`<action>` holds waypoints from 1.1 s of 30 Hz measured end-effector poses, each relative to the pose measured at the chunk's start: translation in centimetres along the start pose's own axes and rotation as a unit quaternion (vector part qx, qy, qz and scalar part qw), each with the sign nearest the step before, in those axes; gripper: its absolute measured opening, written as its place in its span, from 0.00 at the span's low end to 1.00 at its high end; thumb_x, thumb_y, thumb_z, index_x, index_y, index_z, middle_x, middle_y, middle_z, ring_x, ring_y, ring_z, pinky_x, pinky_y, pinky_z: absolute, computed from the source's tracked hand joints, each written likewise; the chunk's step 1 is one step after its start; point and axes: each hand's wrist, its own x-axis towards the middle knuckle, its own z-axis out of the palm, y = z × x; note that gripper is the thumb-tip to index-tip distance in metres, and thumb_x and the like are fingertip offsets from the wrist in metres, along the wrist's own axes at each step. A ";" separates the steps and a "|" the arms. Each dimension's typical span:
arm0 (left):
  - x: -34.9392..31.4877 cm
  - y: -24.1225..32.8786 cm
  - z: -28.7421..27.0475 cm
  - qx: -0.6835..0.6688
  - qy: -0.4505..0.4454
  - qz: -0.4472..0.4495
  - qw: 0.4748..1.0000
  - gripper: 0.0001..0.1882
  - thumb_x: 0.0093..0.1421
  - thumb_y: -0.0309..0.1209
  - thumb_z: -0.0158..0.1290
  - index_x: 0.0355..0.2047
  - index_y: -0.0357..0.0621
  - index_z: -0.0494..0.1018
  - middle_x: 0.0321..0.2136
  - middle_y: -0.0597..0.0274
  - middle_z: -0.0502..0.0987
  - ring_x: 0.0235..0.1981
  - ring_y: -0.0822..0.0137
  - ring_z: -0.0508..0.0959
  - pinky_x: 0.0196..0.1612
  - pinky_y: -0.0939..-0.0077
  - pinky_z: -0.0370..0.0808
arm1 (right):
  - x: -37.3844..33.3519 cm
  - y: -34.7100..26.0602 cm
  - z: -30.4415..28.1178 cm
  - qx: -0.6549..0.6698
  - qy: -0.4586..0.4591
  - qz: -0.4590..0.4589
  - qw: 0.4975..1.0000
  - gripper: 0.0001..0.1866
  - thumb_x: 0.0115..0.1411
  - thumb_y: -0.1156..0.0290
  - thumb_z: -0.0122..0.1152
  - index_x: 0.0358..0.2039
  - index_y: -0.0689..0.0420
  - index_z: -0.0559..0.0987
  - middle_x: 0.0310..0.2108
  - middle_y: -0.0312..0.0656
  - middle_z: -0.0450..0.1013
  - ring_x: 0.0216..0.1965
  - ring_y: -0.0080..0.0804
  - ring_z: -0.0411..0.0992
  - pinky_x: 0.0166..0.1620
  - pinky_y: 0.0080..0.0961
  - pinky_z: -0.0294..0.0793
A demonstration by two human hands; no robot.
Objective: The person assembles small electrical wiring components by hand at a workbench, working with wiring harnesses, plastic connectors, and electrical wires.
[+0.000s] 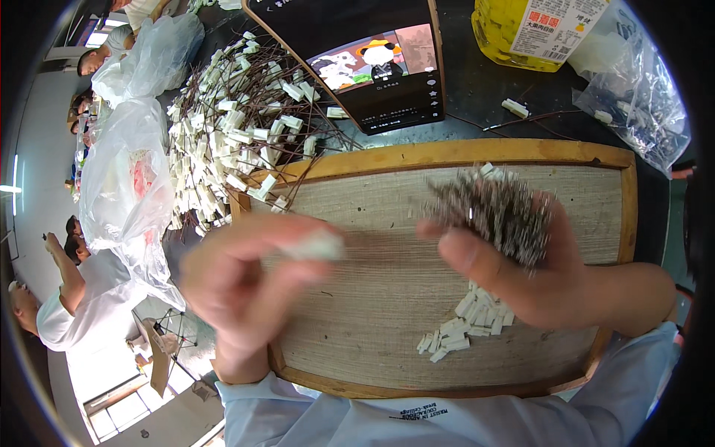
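Observation:
My left hand (246,276), blurred by motion, pinches a small white plastic connector (319,246) between thumb and fingers. A faint brown streak, perhaps its wire, runs from it toward my right hand (536,276). That hand is closed around a thick bundle of thin dark wires (495,212), whose ends fan out above the thumb. Below the right hand several white connectors (473,320) show over the board; whether they hang from the bundle or lie loose, I cannot tell. Both hands are above a wood-framed board (372,328).
Left of the board lies a large heap of white connectors with brown wires (223,134). A phone (372,74) stands propped behind the frame. A yellow-filled container (514,33) and a clear plastic bag (640,97) are at far right. More plastic bags (123,171) and people are leftward.

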 end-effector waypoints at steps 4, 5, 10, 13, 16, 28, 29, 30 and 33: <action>2.2 0.5 -1.4 0.425 0.210 0.027 0.880 0.21 0.54 0.32 0.57 0.44 0.31 0.67 0.37 0.58 0.68 0.37 0.69 0.66 0.42 0.74 0.62 | 0.4 -0.6 -0.4 0.031 0.085 0.058 0.994 0.11 0.63 0.63 0.50 0.31 0.57 0.76 0.15 0.30 0.63 0.17 0.13 0.60 0.20 0.15 0.59; 1.2 0.9 -1.1 0.353 0.197 0.002 0.914 0.23 0.54 0.35 0.57 0.46 0.33 0.66 0.39 0.57 0.67 0.38 0.70 0.66 0.41 0.74 0.63 | 0.3 -0.4 -0.5 0.054 0.095 0.065 0.992 0.12 0.64 0.62 0.49 0.33 0.57 0.75 0.14 0.29 0.61 0.16 0.13 0.57 0.19 0.15 0.57; 0.1 1.7 5.1 0.179 -0.307 0.172 0.919 0.15 0.45 0.27 0.54 0.36 0.42 0.75 0.35 0.58 0.74 0.40 0.61 0.74 0.46 0.69 0.70 | -0.1 -0.3 -0.4 0.025 0.105 0.010 0.994 0.09 0.61 0.66 0.53 0.37 0.57 0.74 0.18 0.28 0.65 0.17 0.12 0.59 0.19 0.14 0.58; -0.3 1.0 6.6 0.213 -0.332 0.226 0.891 0.15 0.45 0.27 0.53 0.36 0.45 0.75 0.35 0.62 0.74 0.39 0.64 0.75 0.44 0.71 0.72 | 0.0 0.5 -0.6 0.023 0.104 -0.014 0.994 0.08 0.60 0.68 0.55 0.38 0.57 0.73 0.21 0.29 0.68 0.19 0.12 0.60 0.20 0.14 0.58; -0.4 1.0 6.5 0.240 -0.332 0.248 0.878 0.15 0.45 0.28 0.53 0.36 0.45 0.75 0.35 0.64 0.74 0.37 0.66 0.75 0.41 0.73 0.73 | -0.1 -0.6 -0.5 0.058 0.107 0.038 0.992 0.09 0.59 0.69 0.57 0.38 0.58 0.74 0.24 0.30 0.70 0.20 0.12 0.62 0.21 0.13 0.60; 0.7 0.5 4.0 0.303 -0.347 0.061 0.885 0.22 0.43 0.24 0.52 0.42 0.37 0.70 0.27 0.64 0.70 0.29 0.67 0.72 0.30 0.75 0.69 | -0.2 -1.1 -0.8 0.053 0.053 0.073 0.995 0.05 0.57 0.72 0.55 0.31 0.59 0.73 0.24 0.29 0.68 0.25 0.13 0.63 0.28 0.15 0.62; 1.1 0.5 3.7 0.333 -0.344 0.014 0.878 0.23 0.43 0.22 0.53 0.44 0.35 0.69 0.28 0.62 0.70 0.30 0.66 0.73 0.31 0.74 0.70 | -0.2 -1.3 -0.9 0.068 0.050 0.119 0.989 0.04 0.57 0.72 0.55 0.30 0.58 0.73 0.23 0.29 0.68 0.25 0.13 0.62 0.27 0.16 0.62; 1.1 0.2 3.3 0.334 -0.344 0.013 0.877 0.23 0.43 0.22 0.53 0.44 0.35 0.69 0.28 0.62 0.70 0.30 0.66 0.73 0.31 0.74 0.70 | -0.2 -1.2 -0.8 0.069 0.049 0.118 0.989 0.04 0.57 0.72 0.55 0.30 0.58 0.73 0.23 0.29 0.68 0.25 0.13 0.62 0.27 0.16 0.62; 0.7 -0.8 2.4 0.206 -0.215 0.013 0.954 0.16 0.46 0.18 0.55 0.38 0.36 0.69 0.33 0.55 0.74 0.32 0.62 0.76 0.35 0.70 0.73 | -0.1 -1.2 -0.6 0.055 0.041 0.084 0.994 0.05 0.58 0.70 0.55 0.29 0.58 0.72 0.22 0.28 0.66 0.24 0.13 0.61 0.27 0.16 0.61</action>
